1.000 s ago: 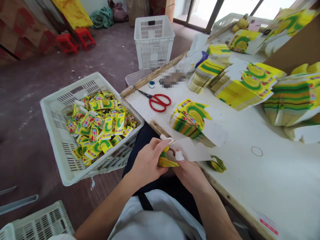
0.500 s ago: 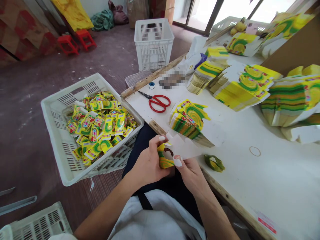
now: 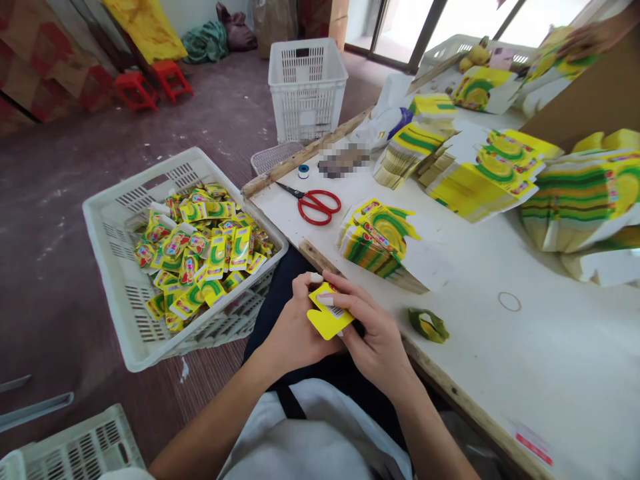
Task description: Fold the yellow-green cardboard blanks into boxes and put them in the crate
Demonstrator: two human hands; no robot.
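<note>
Above my lap, both hands are closed on one small yellow printed carton [image 3: 327, 323], with a barcode and a loose yellow flap showing. My left hand [image 3: 296, 331] grips its left side, and my right hand [image 3: 373, 330] lays its fingers over the top. White covers wrap some fingertips. What is inside the carton is hidden. Just past my hands, a stack of flat printed cartons [image 3: 377, 243] lies on the white table [image 3: 480, 347]. Right of my right hand is a crumpled green-and-yellow piece [image 3: 429, 325]. A white crate [image 3: 107, 267] to the left holds many folded cartons [image 3: 200, 253].
Red-handled scissors [image 3: 317, 205] and a small spool [image 3: 303, 171] lie near the table's left edge. More carton stacks [image 3: 493, 173] stand farther back. Another person's hand [image 3: 595, 40] touches cartons at the upper right. A white crate [image 3: 307, 90] and red stools [image 3: 170, 80] stand on the floor.
The white sheet-like part of the carton has been folded in, and its barcode side now shows. My right hand has moved over its top. Another person's hand has appeared at the upper right.
</note>
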